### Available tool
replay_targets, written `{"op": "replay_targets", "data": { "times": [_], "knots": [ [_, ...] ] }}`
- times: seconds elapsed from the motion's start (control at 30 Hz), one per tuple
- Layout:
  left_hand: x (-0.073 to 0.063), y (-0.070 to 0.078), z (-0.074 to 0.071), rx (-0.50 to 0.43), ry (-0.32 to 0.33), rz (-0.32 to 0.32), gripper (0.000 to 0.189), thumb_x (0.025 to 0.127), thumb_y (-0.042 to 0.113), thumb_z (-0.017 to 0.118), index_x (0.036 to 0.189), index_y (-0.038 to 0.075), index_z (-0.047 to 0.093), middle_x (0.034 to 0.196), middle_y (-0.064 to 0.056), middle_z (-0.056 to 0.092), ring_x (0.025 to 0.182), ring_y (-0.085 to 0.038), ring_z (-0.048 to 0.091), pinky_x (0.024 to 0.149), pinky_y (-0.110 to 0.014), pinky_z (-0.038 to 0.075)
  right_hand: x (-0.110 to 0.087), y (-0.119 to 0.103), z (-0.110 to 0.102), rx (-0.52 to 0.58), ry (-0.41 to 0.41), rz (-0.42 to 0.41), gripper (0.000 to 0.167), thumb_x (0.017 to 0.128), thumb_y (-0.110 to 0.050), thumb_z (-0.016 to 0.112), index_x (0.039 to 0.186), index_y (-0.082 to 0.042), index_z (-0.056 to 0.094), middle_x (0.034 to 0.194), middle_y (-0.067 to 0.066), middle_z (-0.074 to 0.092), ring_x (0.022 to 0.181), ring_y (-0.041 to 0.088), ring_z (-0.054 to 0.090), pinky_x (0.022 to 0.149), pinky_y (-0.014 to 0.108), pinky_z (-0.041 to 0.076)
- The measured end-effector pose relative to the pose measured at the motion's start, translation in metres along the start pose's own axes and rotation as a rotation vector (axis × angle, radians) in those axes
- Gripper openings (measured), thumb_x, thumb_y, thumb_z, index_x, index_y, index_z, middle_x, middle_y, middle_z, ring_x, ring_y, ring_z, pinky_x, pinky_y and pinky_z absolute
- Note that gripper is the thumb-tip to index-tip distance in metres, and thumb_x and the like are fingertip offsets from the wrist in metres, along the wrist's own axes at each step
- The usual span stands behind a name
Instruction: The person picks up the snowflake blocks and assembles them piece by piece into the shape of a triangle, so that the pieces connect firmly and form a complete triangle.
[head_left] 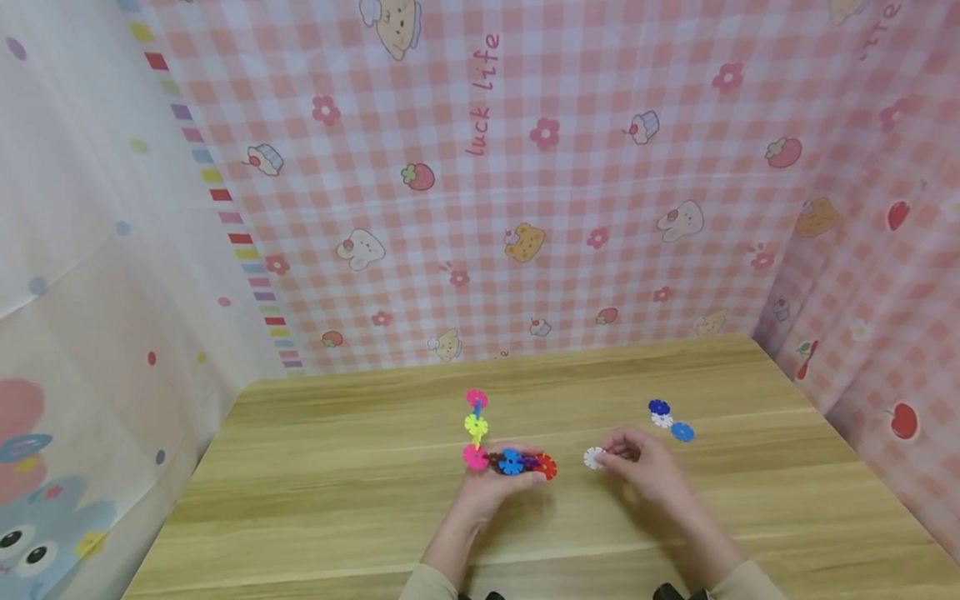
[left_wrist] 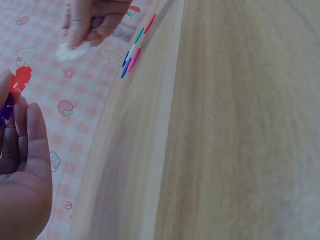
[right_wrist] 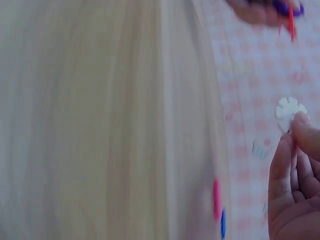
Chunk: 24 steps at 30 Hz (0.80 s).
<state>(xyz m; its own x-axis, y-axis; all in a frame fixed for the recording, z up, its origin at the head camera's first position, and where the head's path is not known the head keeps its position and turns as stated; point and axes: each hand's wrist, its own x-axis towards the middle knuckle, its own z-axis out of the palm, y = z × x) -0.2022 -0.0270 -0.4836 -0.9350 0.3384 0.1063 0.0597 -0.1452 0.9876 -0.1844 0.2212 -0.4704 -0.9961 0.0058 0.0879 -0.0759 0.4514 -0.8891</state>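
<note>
- Snowflake-disc chain (head_left: 512,462) sits a little below the centre of the frame, clamped between the thumb and fingers of the left hand (head_left: 487,492)
- White snowflake disc (head_left: 595,457) lies to the right of the chain, pinched at its right edge between the right thumb and fingers, so the right hand (head_left: 648,471) has it firmly
- Between the chain's red end disc (head_left: 547,467) and the white disc there is a gap – near, not touching, with the white one slightly higher in the frame; the left hand is the nearer to the red disc
- The chain bends like an L: one arm runs from the pink corner disc (head_left: 475,457) up the frame through a yellow disc (head_left: 476,425) to a pink top disc (head_left: 476,399), the other runs rightward, its long axis nearly level, with the red end pointing toward the right hand
- White disc is round, with no long axis; it juts leftward from the fingertips, toward the red end – its face is turned to the head camera
- Farther out, upper right of the right hand, a dark blue disc (head_left: 659,407), a second white disc (head_left: 662,420) and a lighter blue disc (head_left: 682,432) lie on the wooden table (head_left: 337,450)
- Behind stands a pink checked curtain (head_left: 420,275)
</note>
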Motion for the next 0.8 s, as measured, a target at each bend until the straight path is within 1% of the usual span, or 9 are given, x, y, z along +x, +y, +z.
{"op": "replay_targets", "data": {
  "times": [0.13,0.3,0.43,0.53,0.67,0.8],
  "knots": [
    [0.000,0.000,0.001,-0.005,-0.004,0.013,0.041,0.073,-0.009,0.079,0.112,-0.014,0.065,0.104,-0.016,0.071,0.092,-0.018,0.066,0.080,-0.028,0.055,-0.003,-0.011,0.015,0.016,-0.017,-0.021,0.011,0.085,-0.007,0.077,0.090,-0.004,0.067,0.083,0.001,0.066,0.075,0.014,0.060,0.068,0.023,0.052],
    [0.000,0.001,0.002,-0.005,0.012,0.011,0.041,0.073,-0.009,0.080,0.112,-0.014,0.064,0.105,-0.016,0.071,0.094,-0.018,0.065,0.082,-0.029,0.054,-0.006,-0.018,0.029,0.050,-0.036,-0.053,0.009,0.084,-0.004,0.077,0.087,-0.006,0.069,0.081,0.001,0.067,0.073,0.014,0.061,0.066,0.023,0.052],
    [0.000,0.002,0.003,0.003,0.024,0.009,0.041,0.074,-0.007,0.080,0.111,-0.014,0.065,0.105,-0.014,0.071,0.094,-0.019,0.065,0.083,-0.029,0.054,-0.007,-0.020,0.033,0.032,-0.003,-0.050,0.010,0.082,-0.005,0.079,0.085,-0.009,0.069,0.080,-0.002,0.067,0.073,0.013,0.061,0.067,0.024,0.053],
    [0.001,0.001,0.003,0.005,0.024,0.008,0.040,0.074,-0.007,0.080,0.111,-0.012,0.066,0.103,-0.014,0.072,0.093,-0.018,0.065,0.082,-0.029,0.054,-0.008,-0.022,0.035,0.004,0.024,-0.065,0.012,0.081,-0.005,0.079,0.085,-0.011,0.070,0.079,-0.004,0.067,0.074,0.013,0.062,0.069,0.024,0.053],
    [0.000,0.001,0.004,0.012,0.028,0.009,0.038,0.075,-0.008,0.080,0.110,-0.012,0.066,0.103,-0.014,0.072,0.093,-0.017,0.065,0.082,-0.028,0.054,-0.009,-0.023,0.037,-0.051,0.051,-0.139,0.015,0.080,-0.004,0.080,0.083,-0.014,0.070,0.079,-0.006,0.067,0.074,0.011,0.062,0.070,0.024,0.054],
    [-0.001,0.002,0.006,0.018,0.045,0.012,0.036,0.074,-0.008,0.079,0.108,-0.011,0.067,0.104,-0.016,0.071,0.092,-0.017,0.065,0.082,-0.028,0.053,-0.010,-0.024,0.038,-0.098,0.079,-0.216,0.018,0.079,-0.002,0.081,0.081,-0.016,0.070,0.078,-0.009,0.066,0.072,0.009,0.061,0.068,0.024,0.054]
  ]
}}
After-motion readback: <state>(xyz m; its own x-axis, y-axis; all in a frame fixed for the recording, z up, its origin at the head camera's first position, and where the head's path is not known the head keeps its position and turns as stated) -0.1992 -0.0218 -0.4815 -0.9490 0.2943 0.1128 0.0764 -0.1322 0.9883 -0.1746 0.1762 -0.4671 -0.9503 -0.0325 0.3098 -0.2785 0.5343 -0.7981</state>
